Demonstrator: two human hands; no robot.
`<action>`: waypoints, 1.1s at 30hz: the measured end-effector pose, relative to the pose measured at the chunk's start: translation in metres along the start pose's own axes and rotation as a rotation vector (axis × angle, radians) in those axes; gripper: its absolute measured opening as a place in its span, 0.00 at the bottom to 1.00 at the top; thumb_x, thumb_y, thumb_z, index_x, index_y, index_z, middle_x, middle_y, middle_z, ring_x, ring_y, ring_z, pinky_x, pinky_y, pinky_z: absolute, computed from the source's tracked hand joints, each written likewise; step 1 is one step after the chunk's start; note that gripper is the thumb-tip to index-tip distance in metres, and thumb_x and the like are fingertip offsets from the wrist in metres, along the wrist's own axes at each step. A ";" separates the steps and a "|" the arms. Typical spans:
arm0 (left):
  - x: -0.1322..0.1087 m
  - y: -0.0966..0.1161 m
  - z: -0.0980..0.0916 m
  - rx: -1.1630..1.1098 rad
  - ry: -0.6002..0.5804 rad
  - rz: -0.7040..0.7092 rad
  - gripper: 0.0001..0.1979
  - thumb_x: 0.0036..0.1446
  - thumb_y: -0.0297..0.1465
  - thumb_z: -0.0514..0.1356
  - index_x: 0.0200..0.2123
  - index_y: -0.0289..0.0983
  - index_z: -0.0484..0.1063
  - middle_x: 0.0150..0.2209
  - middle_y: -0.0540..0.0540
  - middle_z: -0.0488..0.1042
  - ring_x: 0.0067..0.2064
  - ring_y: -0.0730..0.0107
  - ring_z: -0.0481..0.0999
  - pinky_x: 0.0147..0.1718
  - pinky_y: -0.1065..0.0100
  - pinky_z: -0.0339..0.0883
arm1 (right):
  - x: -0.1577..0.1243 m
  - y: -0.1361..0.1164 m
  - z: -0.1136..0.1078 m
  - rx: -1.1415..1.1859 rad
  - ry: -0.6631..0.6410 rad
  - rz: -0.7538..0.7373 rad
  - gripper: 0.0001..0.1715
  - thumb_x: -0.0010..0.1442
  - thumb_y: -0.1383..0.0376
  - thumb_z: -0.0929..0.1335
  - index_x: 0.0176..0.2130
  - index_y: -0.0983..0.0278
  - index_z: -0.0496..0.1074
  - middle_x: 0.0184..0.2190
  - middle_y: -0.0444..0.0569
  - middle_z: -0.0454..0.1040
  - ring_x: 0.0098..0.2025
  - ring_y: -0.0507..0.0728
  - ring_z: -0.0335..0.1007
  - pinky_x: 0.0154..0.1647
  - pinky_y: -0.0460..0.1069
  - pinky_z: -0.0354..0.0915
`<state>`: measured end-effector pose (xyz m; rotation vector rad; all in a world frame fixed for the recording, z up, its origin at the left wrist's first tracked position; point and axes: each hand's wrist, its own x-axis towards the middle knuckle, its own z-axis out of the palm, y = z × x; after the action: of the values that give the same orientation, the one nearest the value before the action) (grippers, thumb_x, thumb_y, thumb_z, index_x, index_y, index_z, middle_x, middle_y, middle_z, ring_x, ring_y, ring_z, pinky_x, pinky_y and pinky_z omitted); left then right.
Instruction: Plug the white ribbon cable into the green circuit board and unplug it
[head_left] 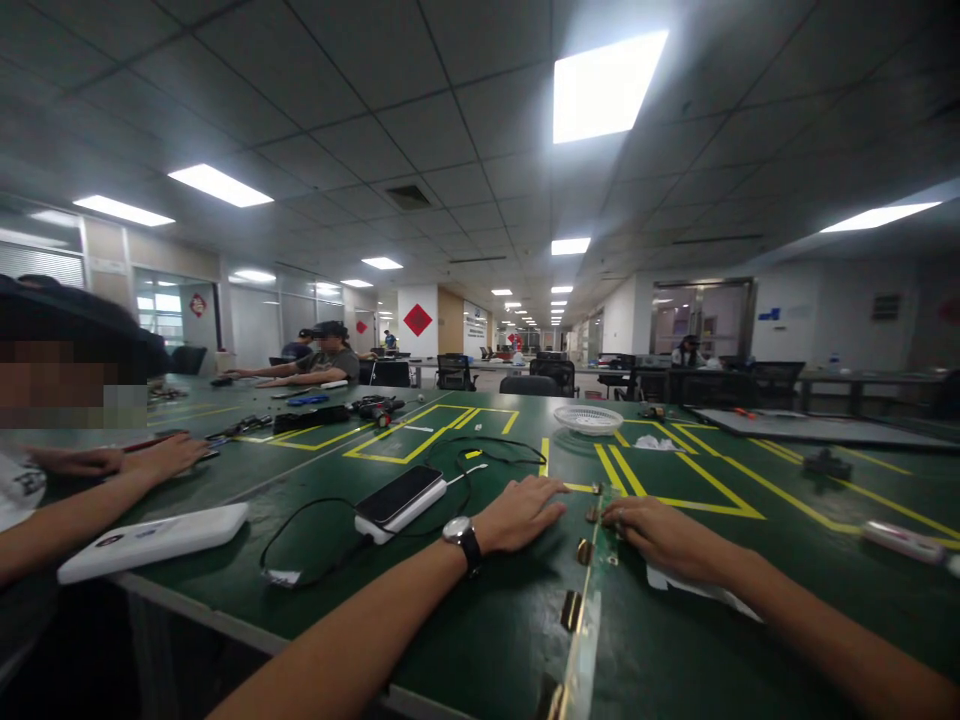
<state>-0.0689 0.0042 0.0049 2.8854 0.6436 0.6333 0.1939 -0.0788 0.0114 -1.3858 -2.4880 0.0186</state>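
Note:
My left hand (523, 512), with a watch (462, 540) on its wrist, lies over the green table with its fingers spread and nothing in them. Just right of it, a clear strip (586, 625) runs from the near edge toward the middle of the table. Several brown pieces (571, 610) sit along its left side. My right hand (652, 528) touches the far end of the strip with bent fingers; whether they grip anything is hidden. Something white (701, 588) lies under my right wrist.
A phone (405, 496) rests on a white block, with black cables around it. A white basket (587, 419) stands farther back. At the left, a person's hand (169, 457) is near a white case (157, 540).

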 end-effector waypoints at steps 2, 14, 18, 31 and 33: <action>0.000 0.000 0.000 0.017 0.012 0.009 0.19 0.72 0.40 0.45 0.60 0.42 0.61 0.61 0.45 0.64 0.61 0.60 0.64 0.56 0.57 0.61 | -0.011 0.028 -0.005 -0.119 0.004 0.127 0.22 0.63 0.69 0.59 0.49 0.61 0.76 0.49 0.53 0.76 0.51 0.61 0.71 0.55 0.55 0.62; 0.000 0.000 0.002 0.104 0.033 0.072 0.19 0.72 0.41 0.45 0.58 0.40 0.65 0.56 0.45 0.70 0.54 0.61 0.68 0.54 0.60 0.63 | -0.028 0.050 0.005 -0.484 -0.053 0.600 0.26 0.69 0.62 0.52 0.40 0.68 0.73 0.40 0.63 0.72 0.44 0.68 0.71 0.40 0.61 0.66; -0.001 0.003 0.001 0.131 0.013 0.081 0.19 0.72 0.41 0.45 0.57 0.40 0.66 0.55 0.45 0.70 0.53 0.61 0.69 0.52 0.61 0.64 | -0.030 0.047 0.015 -0.536 -0.024 0.577 0.25 0.68 0.62 0.52 0.43 0.70 0.72 0.43 0.64 0.70 0.47 0.69 0.69 0.43 0.63 0.66; -0.001 0.002 0.003 0.148 -0.023 0.077 0.20 0.72 0.42 0.43 0.58 0.41 0.65 0.55 0.45 0.71 0.54 0.60 0.69 0.49 0.61 0.65 | -0.038 0.053 0.006 -0.351 -0.119 0.608 0.28 0.68 0.58 0.51 0.51 0.68 0.70 0.50 0.65 0.67 0.53 0.70 0.66 0.47 0.66 0.64; -0.001 0.002 0.004 0.151 -0.021 0.091 0.20 0.73 0.42 0.43 0.58 0.41 0.65 0.55 0.45 0.71 0.54 0.60 0.69 0.49 0.61 0.65 | -0.039 0.058 0.000 -0.337 -0.148 0.551 0.26 0.68 0.59 0.52 0.46 0.66 0.72 0.47 0.63 0.69 0.50 0.69 0.68 0.47 0.65 0.65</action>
<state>-0.0674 0.0019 0.0017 3.0719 0.5841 0.5887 0.2618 -0.0803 -0.0074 -2.2474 -2.2035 -0.1968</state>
